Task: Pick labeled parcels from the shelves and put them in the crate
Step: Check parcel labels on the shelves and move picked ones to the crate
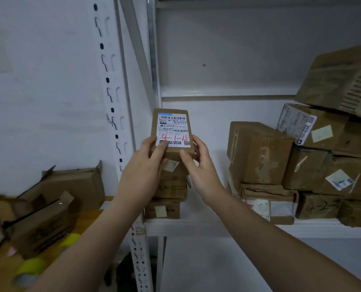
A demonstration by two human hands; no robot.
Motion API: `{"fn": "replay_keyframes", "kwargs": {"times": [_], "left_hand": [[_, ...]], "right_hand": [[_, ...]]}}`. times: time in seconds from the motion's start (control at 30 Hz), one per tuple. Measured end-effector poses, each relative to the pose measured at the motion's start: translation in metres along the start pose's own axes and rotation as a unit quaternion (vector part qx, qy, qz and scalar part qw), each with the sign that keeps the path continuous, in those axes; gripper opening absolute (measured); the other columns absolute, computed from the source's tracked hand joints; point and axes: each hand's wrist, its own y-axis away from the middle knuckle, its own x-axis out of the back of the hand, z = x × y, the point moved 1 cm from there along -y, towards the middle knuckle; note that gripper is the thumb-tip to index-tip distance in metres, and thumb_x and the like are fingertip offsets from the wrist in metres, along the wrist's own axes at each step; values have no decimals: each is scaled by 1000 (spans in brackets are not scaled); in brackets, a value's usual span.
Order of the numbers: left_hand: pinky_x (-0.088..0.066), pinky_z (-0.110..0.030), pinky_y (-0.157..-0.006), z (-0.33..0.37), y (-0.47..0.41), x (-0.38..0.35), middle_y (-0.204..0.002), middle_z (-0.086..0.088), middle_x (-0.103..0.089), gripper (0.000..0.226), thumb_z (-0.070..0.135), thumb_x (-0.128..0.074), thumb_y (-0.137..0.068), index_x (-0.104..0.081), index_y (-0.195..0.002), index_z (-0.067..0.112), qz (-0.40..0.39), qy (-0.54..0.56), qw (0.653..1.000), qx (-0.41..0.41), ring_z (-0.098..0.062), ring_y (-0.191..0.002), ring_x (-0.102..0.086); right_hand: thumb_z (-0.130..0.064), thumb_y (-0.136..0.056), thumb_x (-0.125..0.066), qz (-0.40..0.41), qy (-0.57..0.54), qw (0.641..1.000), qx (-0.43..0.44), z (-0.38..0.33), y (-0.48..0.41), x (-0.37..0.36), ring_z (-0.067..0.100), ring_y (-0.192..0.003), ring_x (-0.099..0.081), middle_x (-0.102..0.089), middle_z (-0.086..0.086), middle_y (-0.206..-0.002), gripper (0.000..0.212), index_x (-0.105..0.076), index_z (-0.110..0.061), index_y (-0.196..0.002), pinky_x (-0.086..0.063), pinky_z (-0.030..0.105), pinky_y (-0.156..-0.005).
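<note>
A small brown cardboard parcel (171, 125) with a white barcode label and red handwriting "4-1-15" is held up in front of the shelf. My left hand (146, 163) grips its lower left corner, thumb on the label. My right hand (196, 163) grips its lower right corner. Below the parcel a stack of small brown parcels (171, 186) sits at the left end of the white shelf (217, 225). No crate is in view.
More brown parcels (257, 152) are piled on the shelf's right side, some labelled. A white slotted upright (116, 114) divides the shelves. To the left, open cardboard boxes (65, 186) and yellow tape rolls (32, 268) lie on a wooden surface.
</note>
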Motion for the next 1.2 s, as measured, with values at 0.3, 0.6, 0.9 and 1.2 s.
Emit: {"fn": "replay_keyframes", "kwargs": {"times": [0.3, 0.6, 0.9, 1.2], "left_hand": [[-27, -40, -79, -20, 0, -19, -93, -10, -65, 33, 10, -74, -67, -66, -99, 12, -36, -186, 980, -59, -33, -84, -61], [-33, -41, -83, -11, -3, -22, -100, -9, -65, 22, 22, -62, -81, -66, -100, 13, 2, -155, 985, -70, -31, -92, -60], [-48, -40, -78, 69, -14, -41, -109, -7, -64, 34, 32, -49, -85, -66, -109, 15, 10, 11, 993, -113, -29, -97, -61], [-40, -47, -100, 170, -66, -87, -145, -19, -38, 59, 34, -62, -87, -44, -139, 14, -45, 122, 983, -132, -36, -128, -42]], "right_hand": [[-13, -92, -59, 0, 178, 984, -2, 40, -14, -21, 13, -110, -59, -61, 2, -121, 39, -52, -29, -127, -50, 34, -95], [-12, -93, -55, -19, 217, 976, -8, 30, -7, 0, 9, -99, -56, -55, -15, -107, 52, -39, -27, -139, -50, 27, -87], [-11, -94, -53, 63, 338, 937, 66, -15, 30, 91, 8, -109, -52, -52, -10, -120, 38, -52, -21, -130, -47, 29, -94], [-13, -91, -56, 154, 491, 854, 77, -49, 48, 202, 16, -102, -52, -55, -6, -108, 31, -59, -16, -121, -40, 27, -84]]}}
